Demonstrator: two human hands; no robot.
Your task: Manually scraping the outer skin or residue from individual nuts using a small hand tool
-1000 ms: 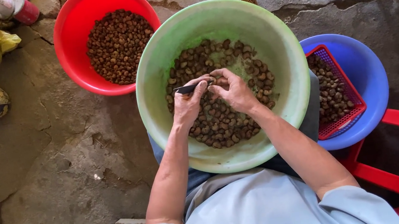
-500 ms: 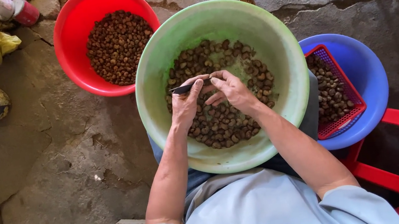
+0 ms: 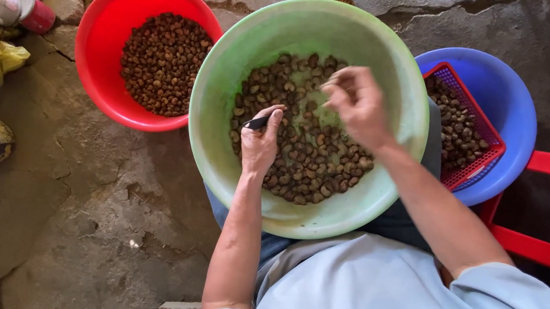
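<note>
The left hand (image 3: 261, 146) holds a small dark tool (image 3: 257, 122) over the green bowl (image 3: 223, 97) of nuts (image 3: 304, 157). The right hand (image 3: 358, 105) pinches one nut.

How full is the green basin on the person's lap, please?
Partly full: brown nuts cover only the bottom of the green basin; its inner walls are bare.
</note>
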